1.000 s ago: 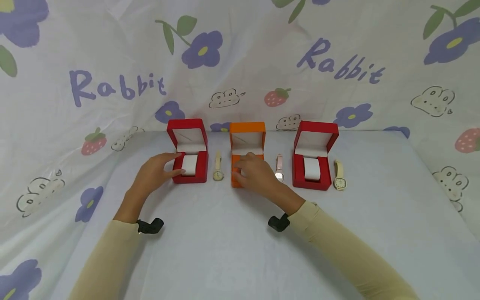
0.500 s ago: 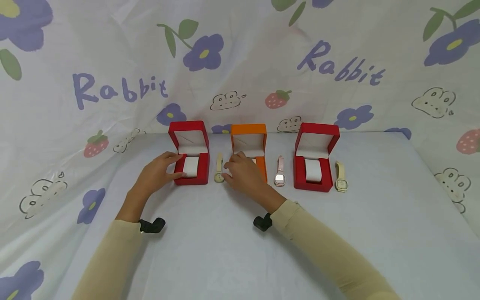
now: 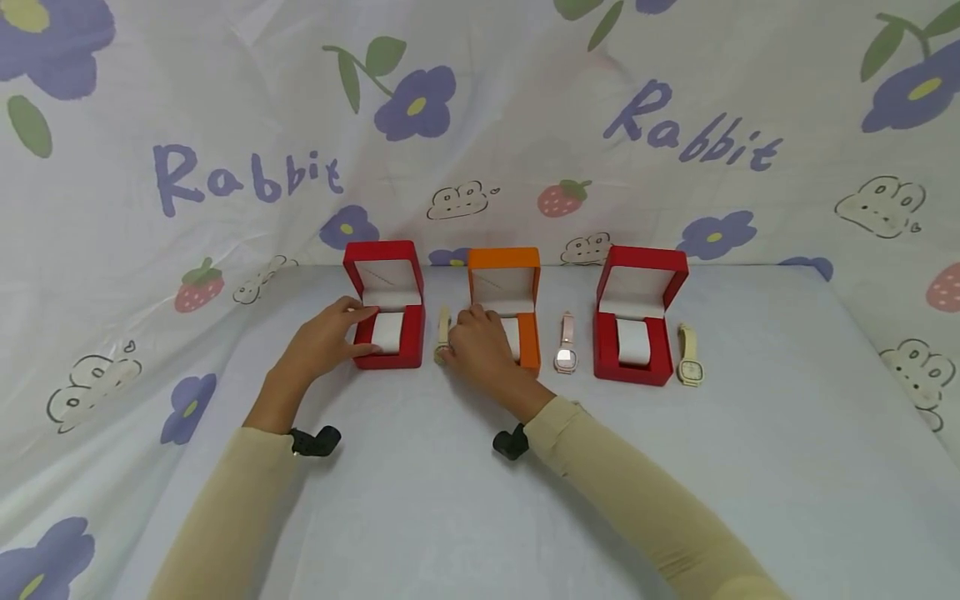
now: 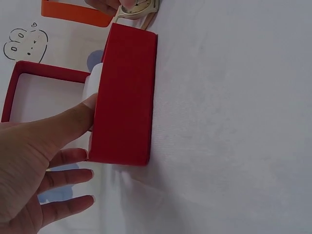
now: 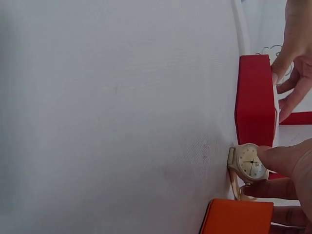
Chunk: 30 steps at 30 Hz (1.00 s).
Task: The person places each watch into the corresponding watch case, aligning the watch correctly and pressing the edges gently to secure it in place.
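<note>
Right grip [image 3: 480,346]: narrow, pinching the round watch [image 5: 246,165] with thumb on the dial's edge and index finger along the opposite edge. Located in the gap between the left red box [image 3: 411,342] and the orange box [image 3: 530,342], apart from the cushions of both. Long axis running front to back, dial at the near end, strap pointing away toward the wall cloth [image 3: 510,117]. In the right wrist view, dial tilted to face the camera, strap partly visible behind. Cannot tell whether lifted or touching the counter [image 3: 420,500].

Left grip [image 3: 318,342]: wide, touching the left red box at the left side, thumb on the front rim, index finger near the back; remaining fingers straight and spread in the left wrist view.

On the counter, 3 boxes in 1 row, lids up, insides facing the near edge, with the right red box [image 3: 660,350] completing the row. A white cushion [image 3: 633,342] in each, partly hidden by the right grip in the orange box. Just right of the orange box, a pink watch [image 3: 566,360], long axis front to back, strap pointing away. Just right of the right red box, a cream watch [image 3: 690,372], strap also pointing away, leaning slightly left. On both arms, beige sleeves [image 3: 228,508].
</note>
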Each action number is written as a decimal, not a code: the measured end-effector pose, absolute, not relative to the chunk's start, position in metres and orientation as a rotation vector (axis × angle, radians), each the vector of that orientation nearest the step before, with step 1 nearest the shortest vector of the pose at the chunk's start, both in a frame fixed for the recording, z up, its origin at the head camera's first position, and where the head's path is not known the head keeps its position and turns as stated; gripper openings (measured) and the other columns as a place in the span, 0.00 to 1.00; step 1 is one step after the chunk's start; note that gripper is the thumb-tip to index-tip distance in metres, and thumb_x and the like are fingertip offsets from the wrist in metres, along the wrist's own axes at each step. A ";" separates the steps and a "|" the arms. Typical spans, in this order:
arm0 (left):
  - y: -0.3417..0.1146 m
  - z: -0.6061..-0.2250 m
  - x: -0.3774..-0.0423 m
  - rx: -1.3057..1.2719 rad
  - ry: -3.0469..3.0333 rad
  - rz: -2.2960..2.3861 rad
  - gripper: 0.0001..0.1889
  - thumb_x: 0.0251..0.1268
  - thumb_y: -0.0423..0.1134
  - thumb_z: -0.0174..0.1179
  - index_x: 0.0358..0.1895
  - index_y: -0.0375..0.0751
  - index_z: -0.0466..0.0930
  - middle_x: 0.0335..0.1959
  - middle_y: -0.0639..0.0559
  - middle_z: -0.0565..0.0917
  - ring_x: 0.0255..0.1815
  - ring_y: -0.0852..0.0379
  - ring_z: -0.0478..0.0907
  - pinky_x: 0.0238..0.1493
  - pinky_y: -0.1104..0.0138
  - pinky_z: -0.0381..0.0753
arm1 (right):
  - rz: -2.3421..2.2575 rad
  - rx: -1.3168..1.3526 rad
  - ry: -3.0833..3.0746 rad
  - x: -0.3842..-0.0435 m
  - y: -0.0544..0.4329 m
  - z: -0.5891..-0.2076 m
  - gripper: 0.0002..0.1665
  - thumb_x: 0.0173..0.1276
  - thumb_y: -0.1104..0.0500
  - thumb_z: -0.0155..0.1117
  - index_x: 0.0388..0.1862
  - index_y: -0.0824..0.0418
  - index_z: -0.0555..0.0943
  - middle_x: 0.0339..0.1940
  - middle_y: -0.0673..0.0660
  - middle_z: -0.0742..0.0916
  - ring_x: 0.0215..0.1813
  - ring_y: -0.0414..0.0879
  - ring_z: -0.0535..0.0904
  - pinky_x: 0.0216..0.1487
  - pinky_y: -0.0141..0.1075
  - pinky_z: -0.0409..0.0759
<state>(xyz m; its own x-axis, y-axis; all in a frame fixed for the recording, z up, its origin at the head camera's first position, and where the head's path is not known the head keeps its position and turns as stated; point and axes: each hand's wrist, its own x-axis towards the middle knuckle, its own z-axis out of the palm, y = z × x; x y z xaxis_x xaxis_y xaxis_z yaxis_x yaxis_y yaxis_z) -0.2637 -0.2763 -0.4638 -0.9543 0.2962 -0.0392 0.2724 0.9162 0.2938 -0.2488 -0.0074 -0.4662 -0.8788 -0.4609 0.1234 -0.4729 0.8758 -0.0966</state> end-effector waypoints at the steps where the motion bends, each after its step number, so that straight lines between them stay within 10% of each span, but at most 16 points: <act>1: -0.276 -0.464 -0.264 0.444 2.994 0.430 0.41 0.57 0.47 0.76 0.74 0.46 0.70 0.65 0.38 0.72 0.65 0.41 0.71 0.61 0.46 0.80 | 0.200 0.736 -2.947 -0.249 -0.008 -0.466 0.20 0.70 0.44 0.69 0.35 0.61 0.90 0.45 0.57 0.85 0.54 0.52 0.74 0.65 0.49 0.73; 19: -0.268 -0.454 -0.276 0.438 2.884 0.383 0.42 0.53 0.48 0.79 0.73 0.45 0.72 0.62 0.39 0.71 0.62 0.43 0.71 0.57 0.46 0.83 | 0.450 0.790 -2.838 -0.250 -0.016 -0.471 0.10 0.67 0.54 0.73 0.33 0.60 0.91 0.28 0.52 0.88 0.34 0.47 0.73 0.37 0.37 0.75; 30: -0.263 -0.448 -0.283 0.437 2.846 0.393 0.41 0.50 0.46 0.80 0.71 0.44 0.75 0.61 0.39 0.70 0.63 0.43 0.70 0.58 0.46 0.82 | 1.021 0.788 -2.884 -0.244 -0.009 -0.460 0.09 0.73 0.55 0.67 0.42 0.58 0.89 0.39 0.50 0.89 0.44 0.45 0.79 0.44 0.34 0.80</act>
